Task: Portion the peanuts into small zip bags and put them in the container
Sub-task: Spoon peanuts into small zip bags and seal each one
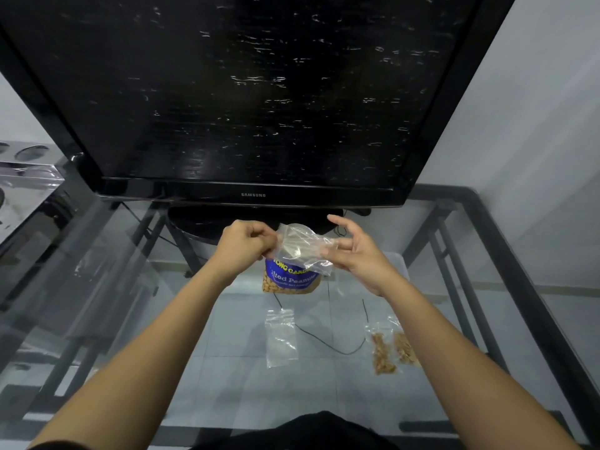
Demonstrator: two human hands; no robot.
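Observation:
An empty clear zip bag (300, 245) is held up between my hands above the glass table. My left hand (242, 246) pinches its left edge with curled fingers. My right hand (352, 250) holds its right side between thumb and fingers, with the index finger raised. Just behind and below lies the blue peanut packet (292, 279), peanuts showing at its bottom. Another empty zip bag (281, 339) lies flat on the table. Two small zip bags with peanuts (389, 347) lie side by side at the right.
A large black television (253, 92) on its stand fills the back of the glass table (487, 319). A clear plastic container (26, 177) stands at the far left. A thin black cable (324, 342) shows through the glass.

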